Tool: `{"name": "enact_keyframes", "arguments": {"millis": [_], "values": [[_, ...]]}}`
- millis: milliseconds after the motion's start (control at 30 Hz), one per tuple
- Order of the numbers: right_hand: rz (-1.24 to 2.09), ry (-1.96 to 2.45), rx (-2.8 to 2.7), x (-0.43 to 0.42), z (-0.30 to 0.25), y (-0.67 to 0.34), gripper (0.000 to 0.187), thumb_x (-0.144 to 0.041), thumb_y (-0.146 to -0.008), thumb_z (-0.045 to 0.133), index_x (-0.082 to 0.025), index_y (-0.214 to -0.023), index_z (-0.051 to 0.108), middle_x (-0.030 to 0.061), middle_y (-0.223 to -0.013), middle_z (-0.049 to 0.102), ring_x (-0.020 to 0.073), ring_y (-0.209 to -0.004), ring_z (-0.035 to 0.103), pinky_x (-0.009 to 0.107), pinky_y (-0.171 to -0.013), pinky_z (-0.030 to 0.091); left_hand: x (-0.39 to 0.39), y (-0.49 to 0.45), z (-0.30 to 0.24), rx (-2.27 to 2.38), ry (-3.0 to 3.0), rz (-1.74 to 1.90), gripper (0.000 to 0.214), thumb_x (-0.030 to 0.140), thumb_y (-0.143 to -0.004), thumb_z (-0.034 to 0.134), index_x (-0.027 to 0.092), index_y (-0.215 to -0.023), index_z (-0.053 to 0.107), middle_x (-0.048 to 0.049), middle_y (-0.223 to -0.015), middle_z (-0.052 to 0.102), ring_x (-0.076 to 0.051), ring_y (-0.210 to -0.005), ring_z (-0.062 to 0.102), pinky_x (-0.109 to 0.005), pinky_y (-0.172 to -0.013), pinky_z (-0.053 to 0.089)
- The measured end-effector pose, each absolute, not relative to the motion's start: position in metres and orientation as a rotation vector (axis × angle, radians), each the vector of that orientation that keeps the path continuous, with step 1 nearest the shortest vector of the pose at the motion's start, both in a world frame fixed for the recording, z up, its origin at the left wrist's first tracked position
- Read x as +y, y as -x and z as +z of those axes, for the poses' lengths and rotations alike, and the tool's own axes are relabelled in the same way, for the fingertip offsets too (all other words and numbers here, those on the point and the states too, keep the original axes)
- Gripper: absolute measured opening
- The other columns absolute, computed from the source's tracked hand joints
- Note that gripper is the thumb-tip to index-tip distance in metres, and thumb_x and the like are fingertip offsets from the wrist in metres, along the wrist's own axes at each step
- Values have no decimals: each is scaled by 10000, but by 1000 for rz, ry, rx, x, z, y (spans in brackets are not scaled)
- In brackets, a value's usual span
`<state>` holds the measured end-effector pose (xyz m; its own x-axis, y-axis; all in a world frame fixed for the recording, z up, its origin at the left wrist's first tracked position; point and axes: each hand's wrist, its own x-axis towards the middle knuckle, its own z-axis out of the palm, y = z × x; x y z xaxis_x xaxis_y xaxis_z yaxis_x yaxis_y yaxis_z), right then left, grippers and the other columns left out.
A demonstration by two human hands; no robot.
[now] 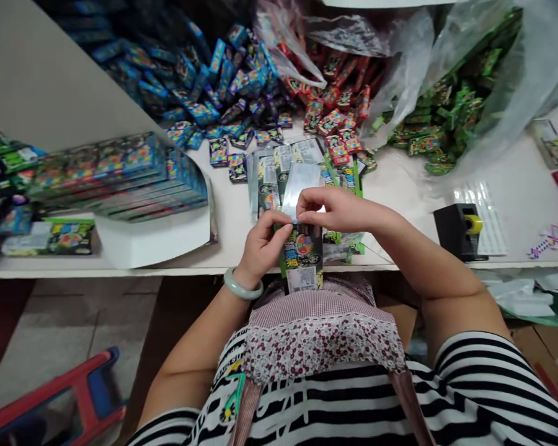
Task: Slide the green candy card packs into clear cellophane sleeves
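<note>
Head view, looking down over the counter edge. Both hands meet at the top of a small printed packet held upright just off the counter's near edge, above the apron. Left hand: fingers pinched shut on the packet's upper left edge, steadying it. Right hand: thumb and forefinger closed on the same top edge, where a clear sleeve rises behind; grip seems meant to keep the opening aligned. Packet is dark with a round coloured emblem, green trim and a white label panel at the bottom. Jade-green bangle on the left wrist. Behind: heaps of blue packets, red packets and green packets in plastic bags. Black tape dispenser sits right. Stacked boxes lie left.
</note>
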<state>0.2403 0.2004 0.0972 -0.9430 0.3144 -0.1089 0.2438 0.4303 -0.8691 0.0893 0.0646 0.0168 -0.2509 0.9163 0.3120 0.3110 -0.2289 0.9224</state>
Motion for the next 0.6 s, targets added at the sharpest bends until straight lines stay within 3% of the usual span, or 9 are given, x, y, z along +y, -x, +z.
{"name": "enact_keyframes", "arguments": {"millis": [200,300,533,600], "values": [[1480,643,-2698,201,94,-228,95,-211,-881,579,-168,-802,551,-27,-699,561,106,-664,486,261,-661,359,65,-86,13,1483,-1421,1546,270,478,-950,563,219,-885,601,-10,-858,625,-159,-829,596,-320,-805,492],[1461,673,-2721,198,97,-226,97,-204,-871,580,-170,-787,547,-28,-697,560,108,-659,483,263,-655,354,66,-87,10,1489,-1424,1554,299,514,-905,626,219,-882,593,-6,-846,619,-155,-809,595,-313,-777,490],[1522,767,-2642,199,88,-224,43,-196,-851,601,-178,-831,567,-25,-706,577,111,-648,497,268,-650,376,68,-92,4,1571,-1380,1638,231,355,-850,726,216,-916,555,7,-867,584,-135,-825,591,-293,-798,491],[1705,818,-2505,202,78,-224,139,-208,-814,653,-188,-926,573,-38,-707,570,113,-651,503,258,-635,389,65,-95,2,1541,-1349,1660,279,340,-825,746,220,-955,532,3,-903,571,-138,-849,595,-297,-817,506]]}}
